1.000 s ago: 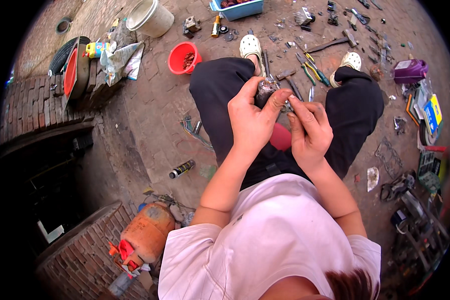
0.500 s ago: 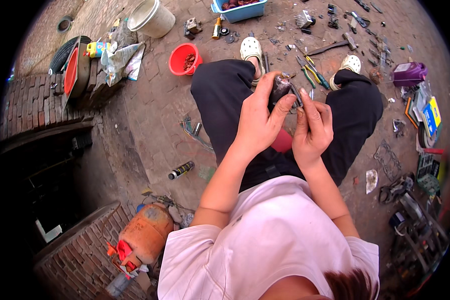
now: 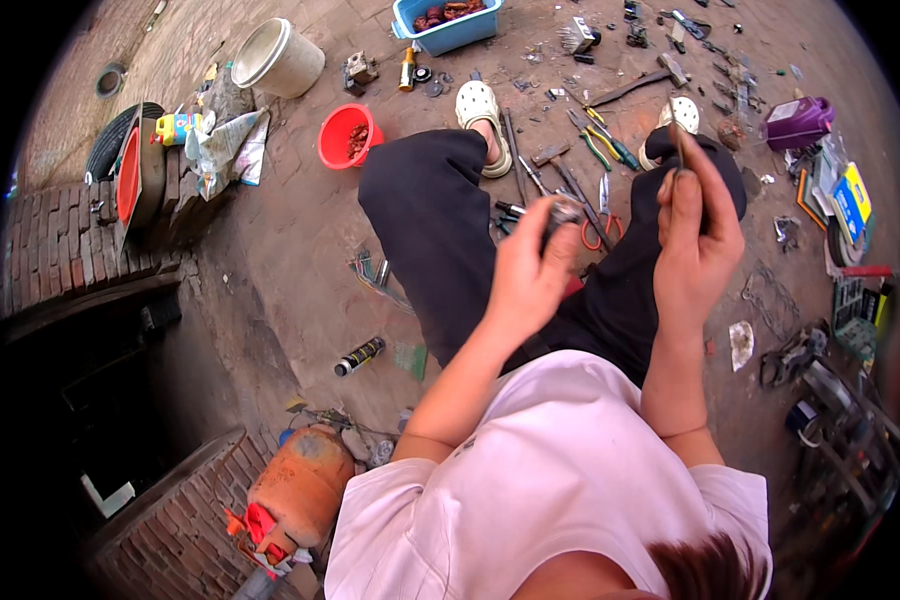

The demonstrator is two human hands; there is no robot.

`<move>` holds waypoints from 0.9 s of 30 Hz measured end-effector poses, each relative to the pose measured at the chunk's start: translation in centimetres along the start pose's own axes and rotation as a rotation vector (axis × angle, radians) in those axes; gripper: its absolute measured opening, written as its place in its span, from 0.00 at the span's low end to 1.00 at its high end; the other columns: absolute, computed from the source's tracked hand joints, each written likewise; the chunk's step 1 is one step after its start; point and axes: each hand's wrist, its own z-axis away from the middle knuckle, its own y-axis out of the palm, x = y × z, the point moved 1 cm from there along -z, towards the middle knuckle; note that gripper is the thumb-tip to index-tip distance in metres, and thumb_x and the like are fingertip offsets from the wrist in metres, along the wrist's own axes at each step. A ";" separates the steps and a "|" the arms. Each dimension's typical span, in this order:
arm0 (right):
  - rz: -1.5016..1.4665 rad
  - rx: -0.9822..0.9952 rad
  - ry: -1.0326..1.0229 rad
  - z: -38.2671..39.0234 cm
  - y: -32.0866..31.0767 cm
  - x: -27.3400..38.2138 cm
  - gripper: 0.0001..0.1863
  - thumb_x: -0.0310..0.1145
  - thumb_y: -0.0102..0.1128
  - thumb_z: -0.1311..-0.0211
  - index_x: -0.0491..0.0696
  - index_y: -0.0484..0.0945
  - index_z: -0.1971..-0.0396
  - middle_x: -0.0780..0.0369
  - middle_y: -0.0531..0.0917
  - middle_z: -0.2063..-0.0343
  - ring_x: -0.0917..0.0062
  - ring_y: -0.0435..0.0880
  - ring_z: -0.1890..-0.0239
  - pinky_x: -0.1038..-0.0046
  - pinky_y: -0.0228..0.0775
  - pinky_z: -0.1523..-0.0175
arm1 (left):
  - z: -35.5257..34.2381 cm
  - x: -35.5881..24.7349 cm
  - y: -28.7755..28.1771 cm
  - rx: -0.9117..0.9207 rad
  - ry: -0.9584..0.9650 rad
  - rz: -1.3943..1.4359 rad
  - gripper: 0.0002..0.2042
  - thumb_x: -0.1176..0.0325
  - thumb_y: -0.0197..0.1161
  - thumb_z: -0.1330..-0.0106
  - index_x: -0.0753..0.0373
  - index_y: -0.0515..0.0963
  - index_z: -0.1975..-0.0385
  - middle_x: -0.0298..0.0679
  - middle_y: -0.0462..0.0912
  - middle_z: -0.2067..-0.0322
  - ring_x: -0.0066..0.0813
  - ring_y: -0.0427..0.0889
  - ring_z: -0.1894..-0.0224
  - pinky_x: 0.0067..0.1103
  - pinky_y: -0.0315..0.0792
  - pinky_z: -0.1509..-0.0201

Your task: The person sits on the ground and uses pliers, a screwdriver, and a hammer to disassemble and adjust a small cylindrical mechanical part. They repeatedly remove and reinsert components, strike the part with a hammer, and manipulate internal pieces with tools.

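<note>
My left hand (image 3: 526,272) is closed round a small dark rounded part with a greyish metal end (image 3: 567,211), above the lap. My right hand (image 3: 695,240) is raised to the right, apart from the left. Its thumb and fingers pinch a thin dark rod (image 3: 674,122) that sticks up past the fingertips; its exact kind is unclear. On the ground between the legs lie orange-handled scissors (image 3: 604,232), a small hammer (image 3: 550,154) and green-handled pliers (image 3: 598,152).
A larger hammer (image 3: 673,70) and scattered metal pieces lie ahead. A red bucket (image 3: 334,134), white bucket (image 3: 305,62) and blue basin (image 3: 460,38) stand ahead-left. A purple jug (image 3: 798,123) is at right; a spray can (image 3: 360,356) and orange gas cylinder (image 3: 300,485) at left.
My hands have moved apart: the right hand has risen away to the right with the thin rod. The left still holds the dark part, slightly lower, and the tools between the legs now show.
</note>
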 end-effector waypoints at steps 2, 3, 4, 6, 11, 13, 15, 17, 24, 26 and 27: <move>0.045 0.138 0.089 1.5 -1.1 0.9 0.14 0.25 0.57 0.35 0.42 0.78 0.51 0.68 0.79 0.69 0.89 0.72 0.73 0.86 0.65 0.67 | -1.4 -1.4 -1.6 0.086 -0.003 0.224 0.16 0.57 0.48 0.26 0.66 0.69 0.54 0.33 0.67 0.82 0.17 0.66 0.85 0.14 0.61 0.81; 0.048 0.218 0.164 2.2 -1.5 1.2 0.13 0.24 0.59 0.37 0.41 0.78 0.52 0.67 0.79 0.67 0.88 0.74 0.71 0.85 0.67 0.66 | -1.8 -2.0 -2.0 0.127 0.040 0.284 0.17 0.56 0.48 0.26 0.67 0.68 0.54 0.33 0.68 0.81 0.18 0.67 0.85 0.14 0.62 0.80; 0.075 0.280 0.107 2.7 -1.7 0.7 0.11 0.23 0.62 0.41 0.41 0.79 0.57 0.64 0.81 0.68 0.86 0.76 0.70 0.83 0.68 0.65 | -1.8 -2.6 -2.2 0.169 0.041 0.316 0.18 0.57 0.48 0.26 0.69 0.67 0.54 0.36 0.70 0.79 0.19 0.69 0.83 0.15 0.65 0.77; 0.137 0.376 -0.136 2.5 -1.6 0.4 0.11 0.20 0.65 0.48 0.41 0.82 0.62 0.60 0.83 0.72 0.79 0.79 0.73 0.80 0.69 0.67 | -1.6 -3.2 -2.2 0.119 0.108 0.296 0.17 0.58 0.50 0.27 0.69 0.67 0.54 0.38 0.72 0.77 0.20 0.71 0.82 0.15 0.67 0.75; 0.200 0.437 -0.270 1.0 -1.7 1.3 0.13 0.18 0.66 0.53 0.42 0.83 0.63 0.59 0.82 0.75 0.75 0.78 0.76 0.78 0.68 0.70 | -0.9 -4.6 -3.1 0.082 0.154 0.019 0.15 0.64 0.52 0.28 0.69 0.69 0.52 0.39 0.76 0.72 0.18 0.71 0.78 0.14 0.66 0.73; 0.202 0.459 -0.283 0.8 -2.0 1.3 0.14 0.18 0.66 0.52 0.42 0.83 0.63 0.59 0.82 0.75 0.76 0.78 0.76 0.79 0.67 0.72 | -0.8 -5.0 -3.1 0.063 0.163 -0.020 0.15 0.65 0.54 0.30 0.69 0.71 0.50 0.36 0.75 0.73 0.15 0.69 0.77 0.13 0.64 0.73; 0.175 0.467 -0.284 0.7 -2.1 1.3 0.14 0.18 0.65 0.52 0.42 0.83 0.62 0.59 0.82 0.76 0.77 0.77 0.77 0.79 0.66 0.72 | -0.8 -5.0 -3.1 0.044 0.208 -0.093 0.16 0.66 0.55 0.31 0.69 0.71 0.50 0.35 0.75 0.73 0.14 0.69 0.77 0.13 0.64 0.73; 0.166 0.473 -0.280 0.6 -2.2 1.4 0.14 0.18 0.65 0.52 0.42 0.83 0.62 0.59 0.81 0.76 0.78 0.77 0.78 0.79 0.65 0.73 | -0.7 -5.1 -3.2 0.027 0.225 -0.127 0.16 0.66 0.56 0.31 0.69 0.72 0.49 0.34 0.74 0.73 0.14 0.68 0.77 0.13 0.63 0.73; 0.150 0.468 -0.274 0.4 -2.2 1.7 0.14 0.18 0.65 0.51 0.42 0.83 0.62 0.60 0.81 0.77 0.79 0.75 0.78 0.80 0.64 0.73 | -0.8 -5.6 -3.4 -0.028 0.245 -0.232 0.16 0.66 0.59 0.34 0.68 0.74 0.50 0.33 0.76 0.71 0.14 0.70 0.73 0.12 0.65 0.68; 0.158 0.490 -0.277 0.2 -2.0 1.7 0.13 0.18 0.65 0.51 0.42 0.83 0.62 0.60 0.81 0.76 0.79 0.76 0.77 0.80 0.64 0.73 | -0.7 -5.8 -3.3 -0.035 0.285 -0.274 0.16 0.67 0.60 0.35 0.67 0.75 0.51 0.33 0.77 0.69 0.16 0.73 0.70 0.13 0.67 0.64; 0.162 0.507 -0.280 0.2 -1.9 1.6 0.13 0.18 0.65 0.51 0.42 0.83 0.62 0.60 0.81 0.76 0.79 0.76 0.77 0.80 0.65 0.73 | -0.7 -5.9 -3.2 -0.038 0.314 -0.292 0.16 0.67 0.61 0.36 0.67 0.75 0.51 0.33 0.77 0.68 0.17 0.74 0.68 0.14 0.68 0.62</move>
